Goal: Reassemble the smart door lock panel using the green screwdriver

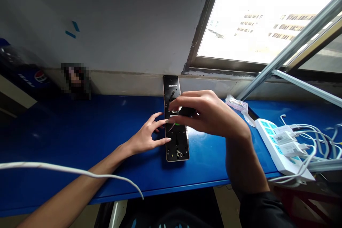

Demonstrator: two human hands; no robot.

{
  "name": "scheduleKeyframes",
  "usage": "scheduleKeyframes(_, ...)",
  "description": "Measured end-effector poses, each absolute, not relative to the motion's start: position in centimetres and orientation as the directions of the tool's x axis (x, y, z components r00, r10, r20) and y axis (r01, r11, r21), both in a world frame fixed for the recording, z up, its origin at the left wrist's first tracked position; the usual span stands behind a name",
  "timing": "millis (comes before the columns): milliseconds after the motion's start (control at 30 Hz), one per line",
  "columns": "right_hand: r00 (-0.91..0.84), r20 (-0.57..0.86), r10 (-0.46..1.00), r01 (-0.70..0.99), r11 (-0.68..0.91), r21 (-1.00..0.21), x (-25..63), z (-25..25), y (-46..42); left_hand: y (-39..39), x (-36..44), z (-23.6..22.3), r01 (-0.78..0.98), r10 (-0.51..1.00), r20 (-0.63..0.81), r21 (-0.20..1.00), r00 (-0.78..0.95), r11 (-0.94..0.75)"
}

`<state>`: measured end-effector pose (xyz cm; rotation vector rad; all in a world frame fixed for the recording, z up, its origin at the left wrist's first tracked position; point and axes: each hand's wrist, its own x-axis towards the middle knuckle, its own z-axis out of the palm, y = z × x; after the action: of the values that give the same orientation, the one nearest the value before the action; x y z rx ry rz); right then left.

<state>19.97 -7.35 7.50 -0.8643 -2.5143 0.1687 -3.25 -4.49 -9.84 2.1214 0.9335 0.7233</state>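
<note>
A long black panel, which looks like the back of a door lock, lies on the blue table with its far end near the wall. Screw holes, a small white label and a metal post at the near end show on it. Along its left edge rests my left hand, fingers spread, with thumb and fingertips touching the panel. Over the panel's middle, my right hand is curled, thumb and fingers close together around something I cannot make out. A metal ring-like part and a bit of green show by its fingertips; the hand hides the rest.
A white power strip with plugged-in chargers and cables lies at right, beside a clear plastic bag. One white cable crosses the front left. A Pepsi bottle lies at far left. A metal strut slants before the window.
</note>
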Motion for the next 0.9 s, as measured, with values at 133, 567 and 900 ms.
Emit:
scheduleKeyframes(133, -0.705, 0.415, 0.575, 0.499, 0.818, -0.287, 20.00, 7.40, -7.33, -4.45, -3.19, -9.81, 0.395, 0.785, 0.193, 0.778, 0.588, -0.488)
scheduleKeyframes(567, -0.725, 0.373, 0.579, 0.500, 0.815, -0.292, 20.29, 7.71, -7.59, -4.56, -3.31, -9.60, 0.406, 0.788, 0.186, 0.774, 0.587, -0.486)
scheduleKeyframes(900, -0.735, 0.374, 0.566, 0.489, 0.824, -0.285, 20.33, 7.71, -7.55, -4.49, -3.21, -9.43, 0.406, 0.791, 0.167, 0.785, 0.589, -0.468)
